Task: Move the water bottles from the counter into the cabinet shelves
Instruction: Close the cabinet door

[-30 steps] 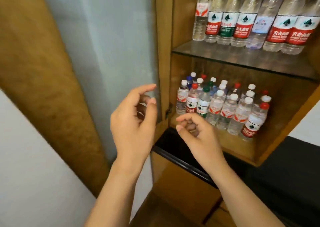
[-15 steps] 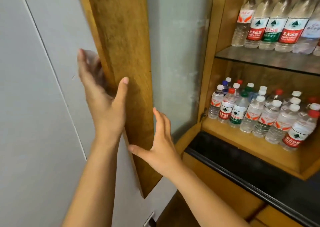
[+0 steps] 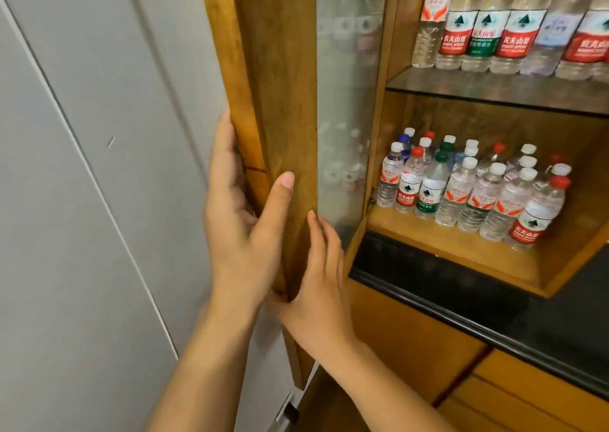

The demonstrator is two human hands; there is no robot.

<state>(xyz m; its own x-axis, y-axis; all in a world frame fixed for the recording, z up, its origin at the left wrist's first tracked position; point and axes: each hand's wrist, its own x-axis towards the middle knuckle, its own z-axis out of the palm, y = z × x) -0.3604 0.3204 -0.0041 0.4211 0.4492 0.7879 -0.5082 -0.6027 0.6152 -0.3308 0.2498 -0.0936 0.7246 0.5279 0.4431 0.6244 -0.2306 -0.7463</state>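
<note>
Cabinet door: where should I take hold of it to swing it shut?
Probably the cabinet door by its free vertical wooden edge, from the left: it stands open edge-on, and the left hand already wraps that edge there, with the right hand against its lower face.

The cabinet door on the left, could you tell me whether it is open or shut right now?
Open. The cabinet door stands swung out edge-on, the left hand gripping its edge, and the shelved bottles are exposed.

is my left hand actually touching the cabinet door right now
Touching. The head view shows the left hand gripping the wooden edge of the cabinet door, thumb flat on its front face and fingers wrapped behind the edge.
</note>
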